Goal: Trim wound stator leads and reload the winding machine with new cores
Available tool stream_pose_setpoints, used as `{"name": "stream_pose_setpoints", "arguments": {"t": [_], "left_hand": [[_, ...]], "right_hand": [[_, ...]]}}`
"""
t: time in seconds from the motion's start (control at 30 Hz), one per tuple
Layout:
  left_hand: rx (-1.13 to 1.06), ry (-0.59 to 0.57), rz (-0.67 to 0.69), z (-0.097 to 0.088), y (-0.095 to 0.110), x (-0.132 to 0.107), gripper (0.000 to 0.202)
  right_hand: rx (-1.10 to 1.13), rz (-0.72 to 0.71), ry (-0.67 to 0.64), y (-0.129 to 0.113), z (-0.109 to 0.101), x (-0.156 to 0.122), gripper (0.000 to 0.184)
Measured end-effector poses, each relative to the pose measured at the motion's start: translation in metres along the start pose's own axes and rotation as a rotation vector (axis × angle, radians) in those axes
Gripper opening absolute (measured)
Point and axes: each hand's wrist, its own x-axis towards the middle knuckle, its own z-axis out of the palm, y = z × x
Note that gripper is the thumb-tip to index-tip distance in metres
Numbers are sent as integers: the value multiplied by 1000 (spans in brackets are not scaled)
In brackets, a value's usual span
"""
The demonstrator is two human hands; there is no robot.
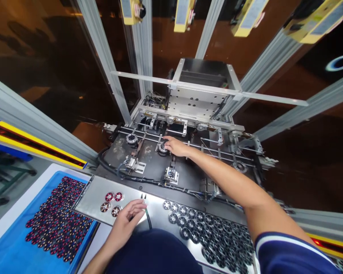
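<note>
My right hand (174, 147) reaches forward over the machine bed. Its thumb and fingers close on a round slotted part (162, 147) seated in a fixture, and the fingers hide some of it. My left hand (128, 217) is above the metal tray (95, 186), fingers loosely curled and thumb apart, with nothing visible between them. Its fingertips are beside a small pair of cutters (146, 209) with a green handle and tips pointing away from me; whether they touch is unclear. Several red-and-copper round parts (118, 196) lie left of that hand.
Rows of dark round parts (200, 216) cover the tray's right side. A blue tray (5, 243) of red-and-black parts sits at left. Another fixture (132, 139) holds a round part. Cables (160, 183), a cross bar (148, 78) and yellow light-curtain posts (40, 146) surround the bed.
</note>
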Motion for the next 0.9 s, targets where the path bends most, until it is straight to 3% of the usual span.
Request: {"name": "stream_pose_setpoints", "arguments": {"t": [0.63,0.9], "left_hand": [[63,-82,-54,5,-20,6,39],[63,-84,-67,4,-23,3,38]], "right_hand": [[-155,195,-123,-7,15,19,30],[-175,204,-140,-6,20,20,28]]}}
